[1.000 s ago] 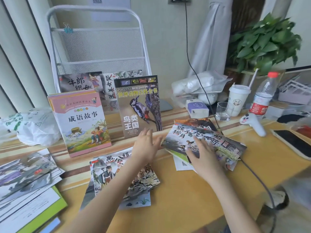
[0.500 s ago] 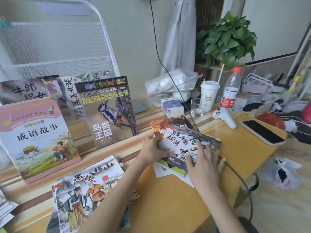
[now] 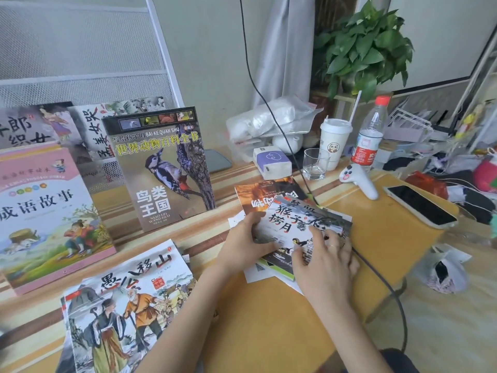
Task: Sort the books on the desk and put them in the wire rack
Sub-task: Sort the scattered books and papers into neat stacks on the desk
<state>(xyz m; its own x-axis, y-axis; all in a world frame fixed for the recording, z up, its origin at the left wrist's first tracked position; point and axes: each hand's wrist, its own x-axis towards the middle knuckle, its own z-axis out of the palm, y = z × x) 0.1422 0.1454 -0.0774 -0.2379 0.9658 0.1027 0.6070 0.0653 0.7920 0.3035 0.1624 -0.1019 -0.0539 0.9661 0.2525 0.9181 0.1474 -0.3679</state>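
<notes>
I see both hands on a small stack of picture books at the right side of the bench (image 3: pixel 269 332). My left hand (image 3: pixel 243 244) grips the left edge of the top book, the monkey storybook (image 3: pixel 298 227), thumb curled over its cover. My right hand (image 3: pixel 325 261) lies flat on the near right corner, fingers straight and spread. The book's long axis runs left to right, slightly skewed, its title facing me. The woodpecker book (image 3: pixel 164 168) leans upright against the wire rack (image 3: pixel 164 49) behind.
</notes>
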